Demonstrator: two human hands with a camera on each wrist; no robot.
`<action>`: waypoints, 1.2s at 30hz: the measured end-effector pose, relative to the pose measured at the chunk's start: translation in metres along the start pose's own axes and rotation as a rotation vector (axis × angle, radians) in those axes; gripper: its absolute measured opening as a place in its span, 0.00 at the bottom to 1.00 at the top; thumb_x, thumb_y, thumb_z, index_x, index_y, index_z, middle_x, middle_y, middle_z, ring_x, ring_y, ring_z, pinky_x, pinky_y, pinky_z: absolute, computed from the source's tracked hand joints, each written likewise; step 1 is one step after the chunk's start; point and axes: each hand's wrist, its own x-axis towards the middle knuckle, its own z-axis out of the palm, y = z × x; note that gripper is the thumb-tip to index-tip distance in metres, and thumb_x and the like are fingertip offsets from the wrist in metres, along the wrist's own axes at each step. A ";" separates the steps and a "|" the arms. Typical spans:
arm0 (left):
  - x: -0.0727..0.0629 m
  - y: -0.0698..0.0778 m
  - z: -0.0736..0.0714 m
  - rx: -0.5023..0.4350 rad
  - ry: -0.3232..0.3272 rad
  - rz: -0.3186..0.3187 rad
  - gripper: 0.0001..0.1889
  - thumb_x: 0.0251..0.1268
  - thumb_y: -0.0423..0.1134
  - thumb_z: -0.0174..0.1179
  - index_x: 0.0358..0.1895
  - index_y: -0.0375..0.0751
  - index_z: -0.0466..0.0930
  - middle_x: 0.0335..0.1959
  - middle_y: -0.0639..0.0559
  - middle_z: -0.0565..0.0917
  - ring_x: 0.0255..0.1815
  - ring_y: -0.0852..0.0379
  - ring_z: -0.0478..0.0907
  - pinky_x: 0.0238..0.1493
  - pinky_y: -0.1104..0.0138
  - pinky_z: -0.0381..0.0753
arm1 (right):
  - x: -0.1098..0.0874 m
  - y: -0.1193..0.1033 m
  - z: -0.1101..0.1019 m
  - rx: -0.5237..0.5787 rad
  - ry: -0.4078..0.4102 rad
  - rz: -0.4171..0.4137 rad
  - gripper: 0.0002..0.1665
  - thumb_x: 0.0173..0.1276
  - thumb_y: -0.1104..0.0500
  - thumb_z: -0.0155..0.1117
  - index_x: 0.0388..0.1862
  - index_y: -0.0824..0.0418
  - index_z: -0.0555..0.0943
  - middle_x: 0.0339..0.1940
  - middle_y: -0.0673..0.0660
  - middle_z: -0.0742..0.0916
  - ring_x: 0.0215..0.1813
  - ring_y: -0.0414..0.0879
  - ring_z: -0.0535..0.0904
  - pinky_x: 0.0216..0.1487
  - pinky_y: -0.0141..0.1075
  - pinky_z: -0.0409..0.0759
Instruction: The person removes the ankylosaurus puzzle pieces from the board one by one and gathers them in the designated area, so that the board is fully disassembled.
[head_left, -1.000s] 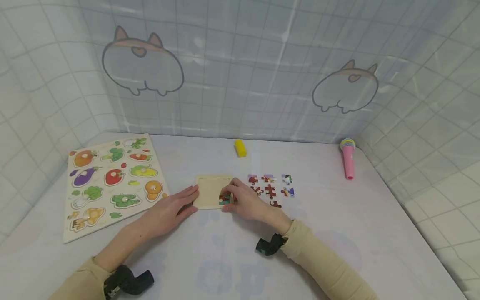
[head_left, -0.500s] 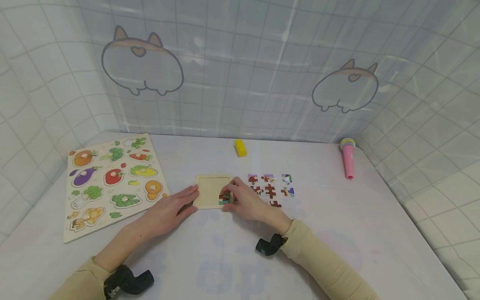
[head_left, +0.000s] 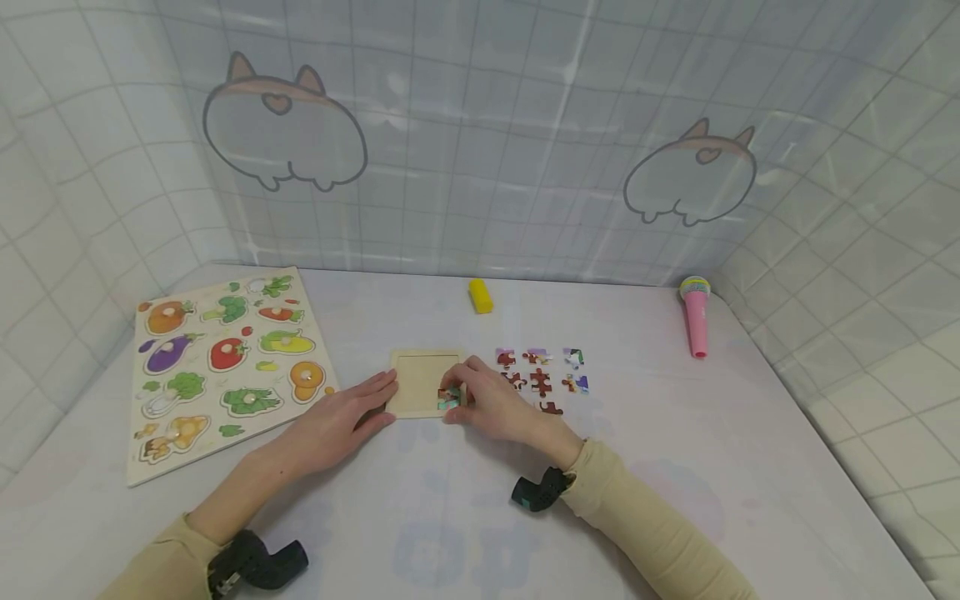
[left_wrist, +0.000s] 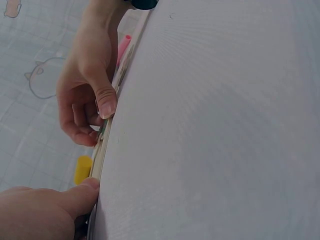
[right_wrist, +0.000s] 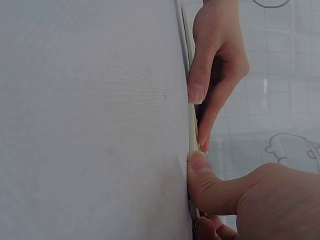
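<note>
A small square wooden puzzle tray lies on the table in front of me. My left hand rests against its left edge, fingers fairly straight, the thumb at the near corner. At the tray's lower right corner my right hand pinches a brown and teal jigsaw piece with curled fingers and thumb; the fingers hide part of it. The left wrist view shows the tray edge-on, with the right thumb low beside it. Right of the tray lie several loose jigsaw pieces, one partly behind my right hand.
A large vegetable puzzle board lies at the left, close to my left forearm. A yellow block stands toward the back wall. At the far right lies a pink toy microphone. Tiled-pattern walls enclose the back and sides.
Both hands stay almost in place. The right fingers shift slightly on the jigsaw piece, whose surface now looks lighter, as if its tilt has changed.
</note>
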 end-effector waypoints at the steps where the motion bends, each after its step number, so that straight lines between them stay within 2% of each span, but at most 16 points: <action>1: 0.000 0.000 0.000 0.000 0.001 0.001 0.29 0.72 0.44 0.61 0.71 0.35 0.70 0.76 0.43 0.66 0.76 0.44 0.63 0.70 0.50 0.69 | 0.000 0.000 0.000 0.002 -0.001 -0.001 0.20 0.64 0.56 0.74 0.53 0.56 0.79 0.45 0.52 0.78 0.39 0.41 0.74 0.42 0.30 0.76; 14: -0.001 -0.002 0.001 0.001 0.007 0.005 0.29 0.72 0.44 0.61 0.71 0.35 0.70 0.76 0.44 0.66 0.76 0.45 0.63 0.70 0.50 0.69 | 0.000 -0.003 -0.001 -0.027 -0.012 -0.020 0.23 0.64 0.56 0.73 0.58 0.55 0.80 0.46 0.52 0.78 0.40 0.42 0.73 0.42 0.30 0.74; 29: -0.001 -0.001 0.001 -0.012 0.006 0.006 0.28 0.73 0.45 0.60 0.71 0.35 0.70 0.76 0.44 0.66 0.76 0.46 0.63 0.70 0.51 0.69 | -0.001 -0.003 -0.001 -0.063 0.000 -0.057 0.22 0.65 0.54 0.73 0.58 0.53 0.81 0.44 0.53 0.78 0.37 0.42 0.72 0.37 0.29 0.72; 36: -0.001 0.000 0.000 -0.005 0.013 0.011 0.28 0.73 0.44 0.60 0.71 0.35 0.70 0.75 0.43 0.67 0.76 0.45 0.64 0.69 0.50 0.70 | -0.001 -0.002 -0.003 -0.044 -0.006 -0.057 0.23 0.65 0.55 0.73 0.59 0.54 0.82 0.45 0.53 0.80 0.38 0.43 0.72 0.38 0.30 0.72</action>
